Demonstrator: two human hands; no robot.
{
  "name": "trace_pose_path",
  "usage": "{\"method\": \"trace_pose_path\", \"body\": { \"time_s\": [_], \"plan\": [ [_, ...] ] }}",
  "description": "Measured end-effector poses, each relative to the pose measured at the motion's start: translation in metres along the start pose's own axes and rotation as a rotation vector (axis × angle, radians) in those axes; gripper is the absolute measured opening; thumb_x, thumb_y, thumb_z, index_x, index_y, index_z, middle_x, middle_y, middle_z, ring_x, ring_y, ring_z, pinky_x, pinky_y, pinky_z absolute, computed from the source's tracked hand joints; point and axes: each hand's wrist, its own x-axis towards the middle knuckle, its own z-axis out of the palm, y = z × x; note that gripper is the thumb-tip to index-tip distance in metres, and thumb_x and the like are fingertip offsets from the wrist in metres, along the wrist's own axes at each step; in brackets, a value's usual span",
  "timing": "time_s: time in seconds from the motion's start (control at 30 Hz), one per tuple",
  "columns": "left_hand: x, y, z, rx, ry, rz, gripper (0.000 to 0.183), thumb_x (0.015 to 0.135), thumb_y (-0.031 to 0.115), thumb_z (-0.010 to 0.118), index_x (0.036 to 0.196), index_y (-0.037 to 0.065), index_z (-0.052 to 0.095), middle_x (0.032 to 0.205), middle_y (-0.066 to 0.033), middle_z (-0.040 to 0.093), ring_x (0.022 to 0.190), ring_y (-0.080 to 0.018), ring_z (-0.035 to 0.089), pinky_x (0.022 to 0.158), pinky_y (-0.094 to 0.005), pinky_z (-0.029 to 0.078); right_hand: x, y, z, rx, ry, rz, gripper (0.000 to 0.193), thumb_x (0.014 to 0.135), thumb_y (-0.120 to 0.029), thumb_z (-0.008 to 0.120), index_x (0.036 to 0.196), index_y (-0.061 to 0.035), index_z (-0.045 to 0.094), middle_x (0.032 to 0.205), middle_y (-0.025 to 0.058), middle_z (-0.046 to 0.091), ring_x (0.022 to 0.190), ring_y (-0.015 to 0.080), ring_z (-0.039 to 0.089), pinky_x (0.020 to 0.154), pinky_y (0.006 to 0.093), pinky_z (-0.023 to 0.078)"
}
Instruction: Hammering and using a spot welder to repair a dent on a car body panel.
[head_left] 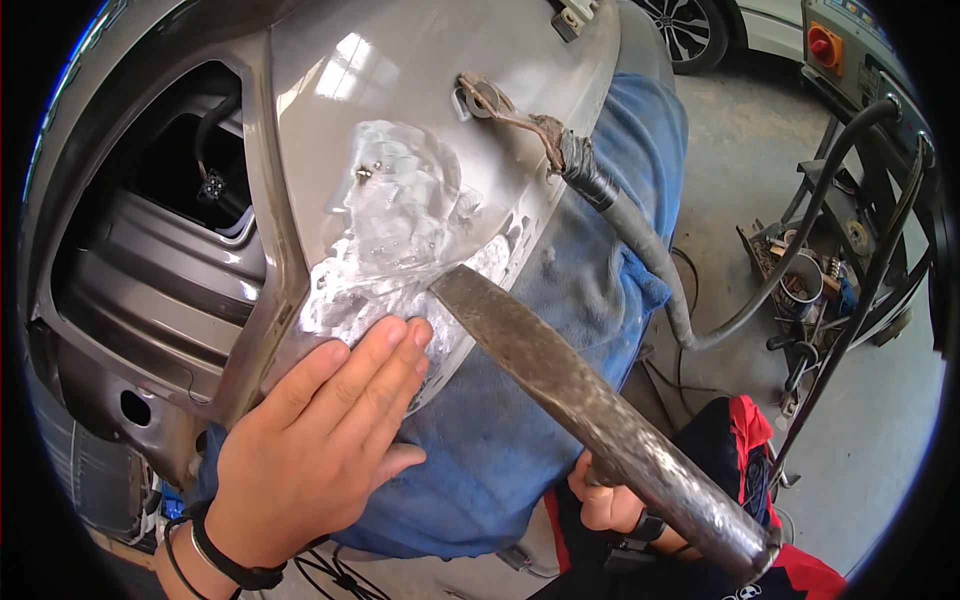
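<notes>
My left hand [325,435] lies flat on the lower edge of a grey-brown car body panel [400,60], its fingers stretched out. Its fingertips touch a sanded bare-metal patch [395,225], which has an uneven surface and small pits. In my right hand [605,495], at the lower right, is a long steel body hammer [590,395]. The hammer's flat, narrow end overlaps the bare patch in view, just right of my left fingertips; whether it touches the metal, I cannot tell. Its round end points toward the lower right. The hammer head hides part of the right hand's grip.
A thick grey cable [640,235] with a taped, bare copper end clamps near the panel's edge. Blue cloth [570,300] drapes beside the panel. At right stand a machine with a red knob [823,46] and a cart of tools [805,280]. A car wheel [685,30] shows behind.
</notes>
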Motion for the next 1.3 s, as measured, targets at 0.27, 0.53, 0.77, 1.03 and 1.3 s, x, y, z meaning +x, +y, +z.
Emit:
{"method": "trace_pose_path", "body": {
  "time_s": [0.27,0.53,0.77,1.03,1.3],
  "plan": [
    [0.003,-0.001,-0.003,-0.024,0.023,0.002,0.063,0.078,0.044,0.061,0.127,0.005,0.059,0.144,-0.0063,0.048,0.139,-0.0201,0.037,0.115,-0.0367,0.023,-0.011,-0.006,-0.009,-0.045,-0.051,0.270,0.032,0.075,-0.021,0.077,0.093,0.0003,0.061,0.068,0.0072,0.067,0.052,0.0184,0.065,0.049,0.0296,0.050],
    [0.038,0.009,-0.003,-0.113,-0.019,-0.025,0.066,0.078,0.042,0.061,0.128,0.001,0.056,0.145,-0.0087,0.046,0.140,-0.0216,0.034,0.114,-0.0369,0.024,-0.024,0.000,0.000,0.335,0.069,0.201,0.036,0.098,-0.033,0.038,0.082,-0.0020,0.045,0.059,0.0036,0.047,0.049,0.0096,0.042,0.046,0.0243,0.035],
    [0.028,0.009,-0.006,-0.022,-0.074,-0.053,0.066,0.075,0.034,0.063,0.132,0.001,0.053,0.147,-0.0087,0.043,0.140,-0.0224,0.034,0.114,-0.0371,0.024,-0.026,-0.005,-0.032,0.103,0.025,0.235,0.021,0.090,-0.020,0.039,0.077,-0.0040,0.045,0.060,0.0029,0.047,0.051,0.0108,0.042,0.048,0.0257,0.034],
    [0.049,0.011,-0.005,0.023,-0.113,-0.028,0.065,0.080,0.036,0.059,0.135,0.003,0.050,0.149,-0.0057,0.040,0.141,-0.0193,0.032,0.114,-0.0349,0.024,-0.004,-0.014,-0.043,0.120,0.140,0.188,0.052,0.099,-0.047,0.038,0.088,0.0018,0.052,0.055,0.0016,0.048,0.049,0.0095,0.044,0.047,0.0246,0.035],
    [0.027,0.010,-0.009,0.044,-0.133,-0.009,0.061,0.085,0.037,0.056,0.137,0.006,0.050,0.150,-0.0023,0.040,0.141,-0.0155,0.031,0.114,-0.0324,0.024,-0.005,-0.017,-0.050,0.194,0.078,0.108,0.037,0.099,-0.036,0.038,0.087,-0.0026,0.046,0.057,0.0034,0.047,0.046,0.0095,0.041,0.043,0.0245,0.035]
  ]
}}
